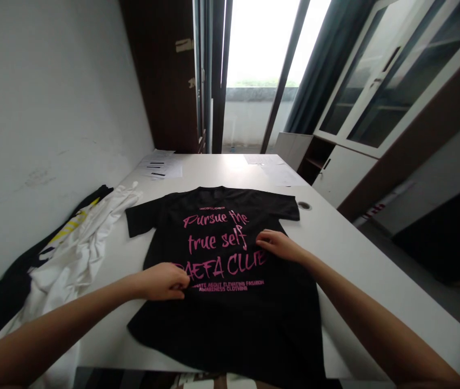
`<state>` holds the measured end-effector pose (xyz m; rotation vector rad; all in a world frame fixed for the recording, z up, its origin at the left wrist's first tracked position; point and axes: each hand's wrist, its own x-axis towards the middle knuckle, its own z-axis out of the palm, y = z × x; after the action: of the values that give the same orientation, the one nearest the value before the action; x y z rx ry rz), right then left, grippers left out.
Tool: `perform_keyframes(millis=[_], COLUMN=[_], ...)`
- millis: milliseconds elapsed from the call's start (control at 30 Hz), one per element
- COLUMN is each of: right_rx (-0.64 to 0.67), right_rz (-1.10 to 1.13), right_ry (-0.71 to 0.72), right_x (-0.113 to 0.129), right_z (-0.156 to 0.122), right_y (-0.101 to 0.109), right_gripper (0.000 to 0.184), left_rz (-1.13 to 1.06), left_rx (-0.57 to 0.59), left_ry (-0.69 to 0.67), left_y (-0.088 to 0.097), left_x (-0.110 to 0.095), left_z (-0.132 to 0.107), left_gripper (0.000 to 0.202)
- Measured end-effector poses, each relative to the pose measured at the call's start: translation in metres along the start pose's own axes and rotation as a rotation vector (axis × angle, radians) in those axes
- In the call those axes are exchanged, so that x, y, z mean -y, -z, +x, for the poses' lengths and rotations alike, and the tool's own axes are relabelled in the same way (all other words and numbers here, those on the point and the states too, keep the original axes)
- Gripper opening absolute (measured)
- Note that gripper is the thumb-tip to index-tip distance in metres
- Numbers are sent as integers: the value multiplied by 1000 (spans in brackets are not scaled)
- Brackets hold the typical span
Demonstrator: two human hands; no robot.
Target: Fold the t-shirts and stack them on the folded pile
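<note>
A black T-shirt (230, 302) with pink lettering lies flat on the white table (359, 254), collar away from me and hem hanging over the near edge. My left hand (165, 281) rests on the shirt's left side with its fingers curled and pinched on the cloth. My right hand (279, 244) lies on the shirt right of the lettering, fingers bent and pressed onto the fabric.
A heap of white and black clothes (63, 254) lies along the wall at the left. Papers (159, 165) sit at the table's far left and more papers (276, 170) at the far right. A round cable hole (304, 205) is beside the right sleeve. Cabinets stand at the right.
</note>
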<state>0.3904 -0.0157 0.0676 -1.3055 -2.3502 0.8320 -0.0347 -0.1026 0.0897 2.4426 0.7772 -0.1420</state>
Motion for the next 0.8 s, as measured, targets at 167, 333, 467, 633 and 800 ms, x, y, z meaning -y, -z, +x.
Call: perform_keyframes(millis=[167, 333, 467, 633, 800], right_rx=[-187, -179, -37, 42, -34], right_rz=[-256, -439, -464, -477, -512], right_ry=[-5, -205, -351, -389, -397], right_x=[-42, -68, -77, -94, -113], right_z=[68, 124, 151, 171, 186], right_y=[-5, 0, 2, -1, -5], right_gripper=[32, 48, 65, 73, 73], left_rz=[-319, -227, 62, 194, 212], left_rx=[349, -211, -405, -407, -426], left_ry=[23, 230, 540, 869, 879], left_y=[17, 46, 58, 44, 45], left_x=[10, 57, 115, 164, 198], left_z=[-19, 19, 65, 106, 122], left_gripper=[8, 27, 50, 85, 84])
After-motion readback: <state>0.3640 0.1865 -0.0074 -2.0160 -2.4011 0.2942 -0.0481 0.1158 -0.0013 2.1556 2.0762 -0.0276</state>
